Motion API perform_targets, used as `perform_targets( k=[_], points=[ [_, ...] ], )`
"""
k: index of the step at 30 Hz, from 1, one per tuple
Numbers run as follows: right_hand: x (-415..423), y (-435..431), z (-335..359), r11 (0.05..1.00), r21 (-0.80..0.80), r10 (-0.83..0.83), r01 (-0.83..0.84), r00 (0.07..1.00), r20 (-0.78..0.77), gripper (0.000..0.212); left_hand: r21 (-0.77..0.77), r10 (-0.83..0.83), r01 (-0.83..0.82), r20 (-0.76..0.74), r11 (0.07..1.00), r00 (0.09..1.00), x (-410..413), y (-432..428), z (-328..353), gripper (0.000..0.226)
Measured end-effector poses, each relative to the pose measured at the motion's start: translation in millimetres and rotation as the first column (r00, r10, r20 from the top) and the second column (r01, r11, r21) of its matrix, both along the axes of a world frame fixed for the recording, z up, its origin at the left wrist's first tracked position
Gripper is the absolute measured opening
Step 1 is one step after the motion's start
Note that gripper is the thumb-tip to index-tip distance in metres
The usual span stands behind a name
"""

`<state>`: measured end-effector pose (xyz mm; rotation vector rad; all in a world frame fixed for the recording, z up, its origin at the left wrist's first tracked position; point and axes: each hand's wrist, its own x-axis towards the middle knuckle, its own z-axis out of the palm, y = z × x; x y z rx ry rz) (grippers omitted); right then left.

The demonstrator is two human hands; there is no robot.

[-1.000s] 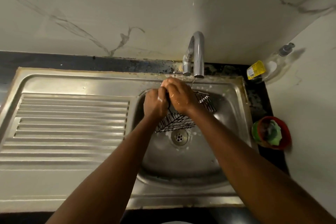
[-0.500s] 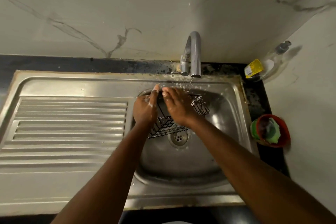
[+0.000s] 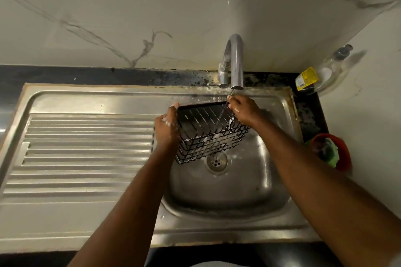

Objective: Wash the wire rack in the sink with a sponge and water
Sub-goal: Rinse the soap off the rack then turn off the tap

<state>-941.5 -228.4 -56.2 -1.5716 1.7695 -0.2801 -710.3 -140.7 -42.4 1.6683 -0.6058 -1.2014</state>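
A black wire rack [image 3: 208, 136], shaped like a small basket, hangs tilted over the steel sink basin [image 3: 256, 184] with its open side toward me. My left hand [image 3: 166, 127], flecked with soap foam, grips its left edge. My right hand [image 3: 244, 111] grips its upper right corner, just under the tap [image 3: 235, 63]. A thin stream of water falls from the spout onto the rack. White foam clings to the rack's lower wires. No sponge is in either hand.
The ribbed steel drainboard [image 3: 86, 149] lies to the left. The drain [image 3: 216, 161] sits below the rack. A red bowl [image 3: 345, 154] with a green scrubber stands on the right counter. A clear soap bottle [image 3: 321, 73] leans in the back right corner.
My hands have moved apart: the right one slid from the rack's middle to its upper right corner under the tap. The rack has tipped so its open side faces me.
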Motion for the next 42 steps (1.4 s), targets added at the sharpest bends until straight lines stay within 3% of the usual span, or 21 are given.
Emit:
perform_targets(
  k=[5, 8, 11, 13, 15, 18, 21, 24, 26, 28, 30, 33, 35, 38, 40, 42],
  points=[
    [-9.0, -12.6, 27.1, 0.957, -0.049, 0.271, -0.287, 0.940, -0.205, 0.056, -0.014, -0.014, 0.013, -0.072, 1.000, 0.997, 16.2, 5.2, -3.6, 0.045],
    [-5.2, -18.1, 37.2, 0.915, -0.021, 0.371, -0.404, 0.860, -0.351, 0.072, -0.075, -0.192, 0.197, 0.068, 0.978, 0.979, 21.0, 8.4, -13.7, 0.043],
    [15.6, -14.4, 52.1, 0.833, -0.010, 0.489, -0.553, 0.745, -0.455, 0.059, -0.046, -0.415, 0.441, 0.266, 0.896, 0.870, 13.7, 2.8, -23.6, 0.031],
    [34.1, -9.7, 58.7, 0.780, -0.018, 0.530, -0.626, 0.674, -0.515, 0.053, 0.026, -0.536, 0.583, 0.430, 0.812, 0.726, -5.8, -0.1, -18.3, 0.026],
    [47.6, -9.5, 60.8, 0.794, -0.049, 0.497, -0.606, 0.692, -0.523, 0.049, 0.088, -0.537, 0.613, 0.590, 0.785, 0.603, -28.7, -2.5, -10.1, 0.027],
    [51.9, -6.4, 60.3, 0.877, -0.110, 0.389, -0.467, 0.827, -0.406, 0.053, 0.079, -0.408, 0.463, 0.618, 0.883, 0.672, -41.8, -9.2, -4.7, 0.038],
    [36.0, -4.3, 58.0, 0.974, -0.046, 0.217, -0.220, 0.974, -0.067, 0.052, 0.037, -0.403, 0.464, 0.559, 0.885, 0.725, -34.5, -14.8, -5.5, 0.047],
    [26.1, -10.1, 53.5, 0.966, 0.127, 0.192, -0.225, 0.955, 0.226, 0.050, 0.029, -0.379, 0.454, 0.598, 0.891, 0.706, -29.7, -14.4, -12.6, 0.085],
    [23.6, -14.5, 39.5, 0.955, 0.210, 0.133, -0.208, 0.937, 0.322, 0.060, 0.059, -0.377, 0.435, 0.611, 0.899, 0.696, -28.4, -12.9, -14.0, 0.091],
    [17.6, -10.5, 39.0, 0.967, 0.238, 0.002, -0.087, 0.942, 0.337, 0.061, 0.015, -0.344, 0.393, 0.515, 0.920, 0.785, -27.5, -8.2, -17.9, 0.080],
    [9.9, -3.3, 41.1, 0.979, 0.199, -0.019, -0.048, 0.948, 0.319, 0.055, -0.018, -0.283, 0.315, 0.394, 0.949, 0.875, -28.7, -3.3, -15.4, 0.069],
    [19.4, 9.1, 52.2, 0.976, 0.213, -0.025, -0.038, 0.958, 0.284, 0.053, 0.040, -0.279, 0.288, 0.400, 0.957, 0.873, -31.4, -1.9, -15.8, 0.080],
    [32.1, 15.9, 57.8, 0.988, 0.152, -0.008, -0.031, 0.969, 0.245, 0.057, 0.082, -0.293, 0.284, 0.396, 0.955, 0.870, -32.8, -3.8, -18.8, 0.072],
    [43.9, 25.4, 56.1, 0.991, -0.051, 0.132, -0.124, 0.964, 0.229, 0.043, 0.106, -0.307, 0.289, 0.387, 0.952, 0.869, -31.5, -7.2, -22.9, 0.065],
    [46.7, 29.1, 52.1, 0.938, -0.235, 0.296, -0.255, 0.942, 0.160, 0.034, 0.101, -0.300, 0.284, 0.392, 0.954, 0.869, -29.4, -8.4, -26.4, 0.069],
    [46.1, 29.2, 53.6, 0.874, -0.349, 0.403, -0.338, 0.905, 0.134, 0.039, 0.058, -0.297, 0.299, 0.383, 0.953, 0.874, -28.0, -9.9, -24.3, 0.075]
  ],
)
